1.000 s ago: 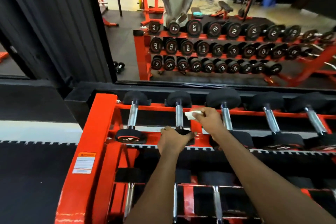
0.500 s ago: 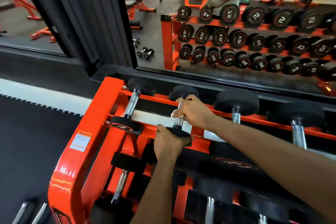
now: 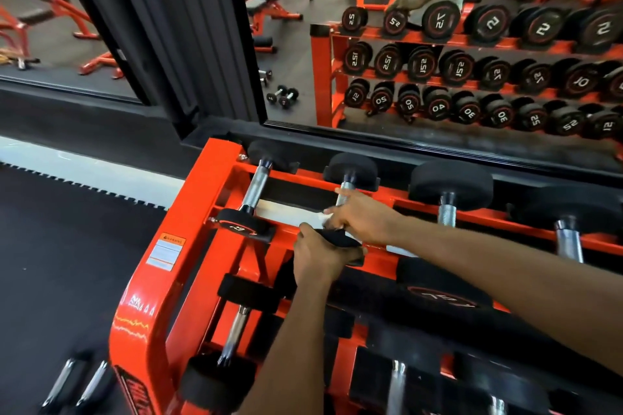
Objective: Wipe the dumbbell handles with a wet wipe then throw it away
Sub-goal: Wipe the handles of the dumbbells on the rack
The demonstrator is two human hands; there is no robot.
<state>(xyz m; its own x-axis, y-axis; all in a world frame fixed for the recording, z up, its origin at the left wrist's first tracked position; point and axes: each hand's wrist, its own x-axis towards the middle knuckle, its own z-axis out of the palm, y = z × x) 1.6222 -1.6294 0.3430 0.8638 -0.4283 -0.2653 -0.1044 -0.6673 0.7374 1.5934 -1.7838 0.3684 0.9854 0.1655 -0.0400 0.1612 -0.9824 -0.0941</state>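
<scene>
Black dumbbells with chrome handles lie in a row on the top shelf of an orange rack [image 3: 188,226]. The second dumbbell from the left [image 3: 350,172] has my right hand [image 3: 360,217] wrapped round the near part of its handle [image 3: 344,194], with a white wet wipe [image 3: 326,220] showing at my fingers. My left hand [image 3: 318,256] grips that dumbbell's near black head [image 3: 340,236]. The far head and a short piece of bare handle stay visible beyond my right hand.
The leftmost dumbbell [image 3: 254,194] lies just left of my hands; bigger ones [image 3: 448,192] follow on the right. Lower shelves hold more dumbbells [image 3: 236,330]. A wall mirror [image 3: 438,44] stands right behind the rack. Black rubber floor [image 3: 60,263] lies to the left.
My right hand brought the wipe from beside the handle onto it, then slid along it toward me. The view shifted closer and to the left. My left hand kept its grip.
</scene>
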